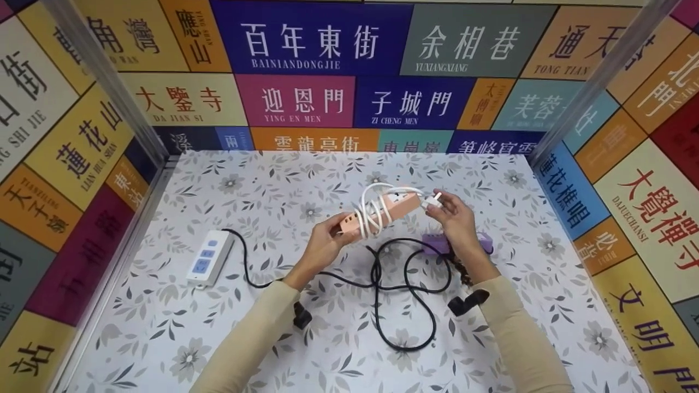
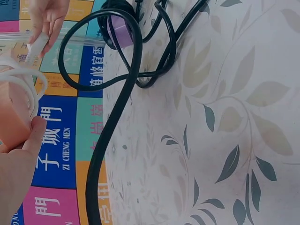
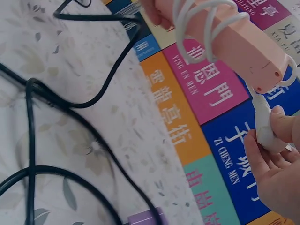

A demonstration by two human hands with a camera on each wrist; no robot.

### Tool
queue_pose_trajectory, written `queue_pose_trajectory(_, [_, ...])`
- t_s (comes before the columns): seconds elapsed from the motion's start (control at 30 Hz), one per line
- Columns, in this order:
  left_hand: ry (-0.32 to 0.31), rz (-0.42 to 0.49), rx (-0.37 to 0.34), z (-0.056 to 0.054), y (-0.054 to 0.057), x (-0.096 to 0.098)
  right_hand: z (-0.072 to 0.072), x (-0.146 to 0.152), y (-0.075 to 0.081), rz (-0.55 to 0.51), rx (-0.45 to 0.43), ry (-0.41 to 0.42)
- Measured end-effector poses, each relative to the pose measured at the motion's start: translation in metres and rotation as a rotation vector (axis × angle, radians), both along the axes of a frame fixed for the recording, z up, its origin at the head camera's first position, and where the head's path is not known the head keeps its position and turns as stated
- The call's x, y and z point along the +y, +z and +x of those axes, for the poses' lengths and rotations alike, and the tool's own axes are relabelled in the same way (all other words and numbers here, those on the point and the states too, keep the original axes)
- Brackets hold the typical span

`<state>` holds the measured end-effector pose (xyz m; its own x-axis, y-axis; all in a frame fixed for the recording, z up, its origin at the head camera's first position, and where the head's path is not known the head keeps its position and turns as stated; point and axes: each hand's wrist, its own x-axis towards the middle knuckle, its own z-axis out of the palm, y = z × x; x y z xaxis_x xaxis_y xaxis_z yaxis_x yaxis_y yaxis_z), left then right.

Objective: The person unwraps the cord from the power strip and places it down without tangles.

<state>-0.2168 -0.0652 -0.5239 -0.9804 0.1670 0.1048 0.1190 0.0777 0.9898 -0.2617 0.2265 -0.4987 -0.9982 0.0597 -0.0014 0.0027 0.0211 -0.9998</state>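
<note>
A pink power strip (image 1: 401,209) with its white cord (image 1: 377,217) looped around it is held up above the table. My left hand (image 1: 326,240) grips the strip's left end, thumb on the near side. At the other end my right hand (image 1: 454,217) pinches the white plug (image 1: 433,201) of that cord, its prongs pointing up. In the right wrist view the plug (image 3: 266,124) sits between thumb and fingers, just beyond the strip's end (image 3: 267,77). The left wrist view shows the left thumb (image 2: 35,136) along the strip's side.
A white power strip (image 1: 210,256) with blue sockets lies at the left, its black cord (image 1: 407,288) looping across the middle of the table. Behind the right forearm lies a purple power strip (image 1: 435,244). Walls printed with signs (image 1: 295,101) enclose the back and sides.
</note>
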Motion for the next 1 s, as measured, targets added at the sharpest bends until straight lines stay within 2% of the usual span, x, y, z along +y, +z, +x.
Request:
queue_pose_trajectory(0.07, [-0.014,0.002,0.009,0.003,0.002,-0.001,0.001,0.001,0.008,0.024,0.010,0.000])
queue_pose_trajectory(0.2, [-0.028,0.016,0.030,0.008,0.006,-0.002,0.005,0.004,0.022,-0.010,0.075,0.004])
queue_pose_trajectory(0.33, [-0.038,0.039,0.030,0.012,0.006,-0.003,0.013,0.008,0.030,-0.074,0.215,-0.008])
queue_pose_trajectory(0.47, [-0.017,0.073,0.018,0.014,0.002,-0.005,0.024,0.012,0.033,-0.147,0.361,-0.006])
queue_pose_trajectory(0.57, [0.021,0.090,0.020,0.016,0.001,-0.008,0.032,0.015,0.033,-0.191,0.413,0.043])
queue_pose_trajectory(0.7, [0.063,0.106,0.023,0.018,0.002,-0.012,0.042,0.021,0.029,-0.221,0.406,0.148])
queue_pose_trajectory(0.9, [0.117,0.172,0.004,0.020,0.005,-0.018,0.052,0.035,0.012,-0.235,0.385,0.336])
queue_pose_trajectory(1.0, [0.147,0.201,-0.013,0.019,0.005,-0.020,0.057,0.043,0.001,-0.243,0.381,0.398])
